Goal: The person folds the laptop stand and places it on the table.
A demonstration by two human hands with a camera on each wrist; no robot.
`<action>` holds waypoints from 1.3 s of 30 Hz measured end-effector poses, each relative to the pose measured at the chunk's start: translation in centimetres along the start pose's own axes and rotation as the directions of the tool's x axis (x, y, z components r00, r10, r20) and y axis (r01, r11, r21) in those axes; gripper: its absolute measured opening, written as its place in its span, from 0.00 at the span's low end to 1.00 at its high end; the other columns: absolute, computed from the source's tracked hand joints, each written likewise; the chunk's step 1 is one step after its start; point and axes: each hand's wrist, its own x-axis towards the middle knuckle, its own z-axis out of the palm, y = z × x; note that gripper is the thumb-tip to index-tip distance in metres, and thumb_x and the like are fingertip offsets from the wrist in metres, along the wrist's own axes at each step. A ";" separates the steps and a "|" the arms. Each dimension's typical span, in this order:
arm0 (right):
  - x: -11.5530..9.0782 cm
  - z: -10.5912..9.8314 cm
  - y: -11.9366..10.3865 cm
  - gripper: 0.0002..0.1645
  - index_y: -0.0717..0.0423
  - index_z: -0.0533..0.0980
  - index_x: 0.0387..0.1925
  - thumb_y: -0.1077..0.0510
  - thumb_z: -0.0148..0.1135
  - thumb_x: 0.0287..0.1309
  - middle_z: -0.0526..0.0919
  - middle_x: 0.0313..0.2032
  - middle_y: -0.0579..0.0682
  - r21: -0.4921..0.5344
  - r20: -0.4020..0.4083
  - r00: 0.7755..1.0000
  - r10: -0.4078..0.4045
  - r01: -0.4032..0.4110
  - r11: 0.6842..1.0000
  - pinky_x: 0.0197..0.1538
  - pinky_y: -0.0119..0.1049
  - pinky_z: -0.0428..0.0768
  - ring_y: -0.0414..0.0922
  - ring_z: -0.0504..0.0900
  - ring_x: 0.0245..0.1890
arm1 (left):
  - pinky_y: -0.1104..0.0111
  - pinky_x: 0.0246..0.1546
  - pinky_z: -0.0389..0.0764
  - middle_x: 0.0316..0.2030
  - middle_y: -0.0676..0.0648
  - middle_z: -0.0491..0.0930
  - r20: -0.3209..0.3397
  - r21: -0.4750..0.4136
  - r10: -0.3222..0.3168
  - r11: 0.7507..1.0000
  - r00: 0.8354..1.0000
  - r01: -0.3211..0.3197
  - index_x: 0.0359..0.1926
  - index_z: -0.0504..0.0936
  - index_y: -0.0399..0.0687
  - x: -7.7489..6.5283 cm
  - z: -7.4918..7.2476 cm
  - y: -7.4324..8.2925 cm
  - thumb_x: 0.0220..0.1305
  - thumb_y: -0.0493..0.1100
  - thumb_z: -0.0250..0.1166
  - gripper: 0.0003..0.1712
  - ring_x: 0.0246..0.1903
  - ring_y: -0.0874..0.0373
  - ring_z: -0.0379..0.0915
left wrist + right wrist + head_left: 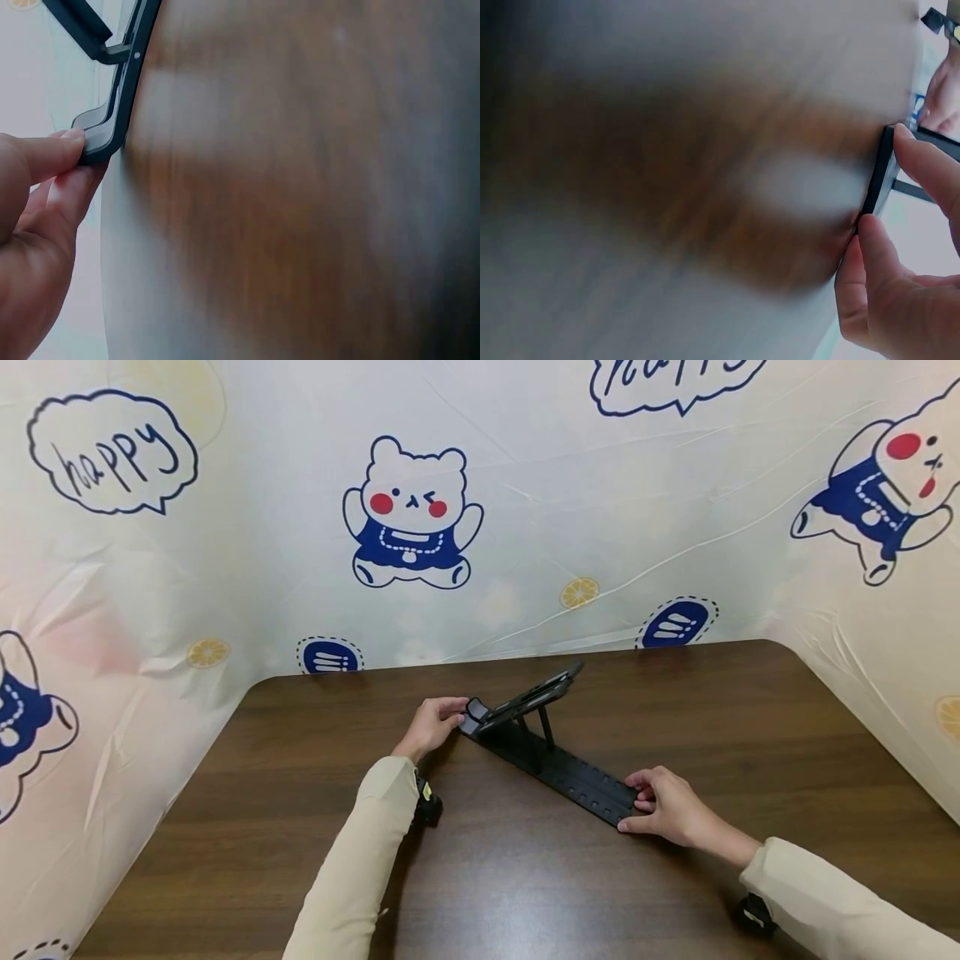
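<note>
A black folding stand (585,781) lies diagonally across the table, its hinged upper panel (528,697) propped up at a slant on thin legs (545,727). Rows of small slots run along its base. My left hand (433,724) pinches the far left end, where a grey pad (99,136) lines the raised lip; in the left wrist view the thumb is on the pad and fingers are underneath. At the near right end, my right hand (669,808) holds the base across its width, thumb at the near corner. The right wrist view shows its fingertips on the base's end edge (878,176).
The brown wooden table (300,827) has rounded far corners. Behind it and along both sides hangs a pale sheet (517,468) printed with cartoon bears. A black wrist camera (428,806) is strapped to the left wrist, another (754,914) to the right.
</note>
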 end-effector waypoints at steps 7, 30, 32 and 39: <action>-0.2 0.6 -0.8 0.33 0.72 0.72 0.38 0.57 0.76 0.28 0.70 0.31 0.54 0.008 0.008 1.000 0.015 -0.015 1.000 0.31 0.28 0.77 0.44 0.71 0.31 | 0.60 0.47 0.72 0.48 0.39 0.75 -0.043 0.008 -0.012 1.000 0.999 0.012 0.50 0.75 0.36 0.9 0.4 0.1 0.59 0.31 0.56 0.17 0.47 0.49 0.71; 0.5 -0.6 -0.2 0.19 0.70 0.76 0.34 0.61 0.70 0.40 0.79 0.27 0.51 0.127 0.136 0.985 -0.105 0.087 0.988 0.31 0.29 0.76 0.39 0.76 0.27 | 0.63 0.43 0.73 0.41 0.42 0.79 -0.167 0.069 -0.097 0.991 0.981 0.110 0.42 0.80 0.39 1.9 1.5 0.7 0.57 0.34 0.59 0.11 0.42 0.52 0.73; 0.7 -0.8 0.0 0.17 0.69 0.77 0.34 0.62 0.69 0.41 0.79 0.27 0.50 0.130 0.152 0.983 -0.102 0.082 0.988 0.31 0.29 0.76 0.38 0.76 0.27 | 0.63 0.42 0.74 0.38 0.42 0.80 -0.191 0.079 -0.124 0.987 0.974 0.141 0.40 0.82 0.39 1.8 1.5 0.8 0.56 0.35 0.61 0.10 0.39 0.52 0.74; 1.1 -0.5 -0.1 0.15 0.67 0.77 0.32 0.63 0.69 0.40 0.79 0.26 0.49 0.131 0.172 0.979 -0.110 0.088 0.987 0.29 0.28 0.76 0.37 0.76 0.25 | 0.63 0.37 0.75 0.36 0.43 0.81 -0.219 0.083 -0.156 0.981 0.963 0.177 0.37 0.83 0.42 2.2 1.8 0.9 0.55 0.37 0.62 0.08 0.37 0.53 0.74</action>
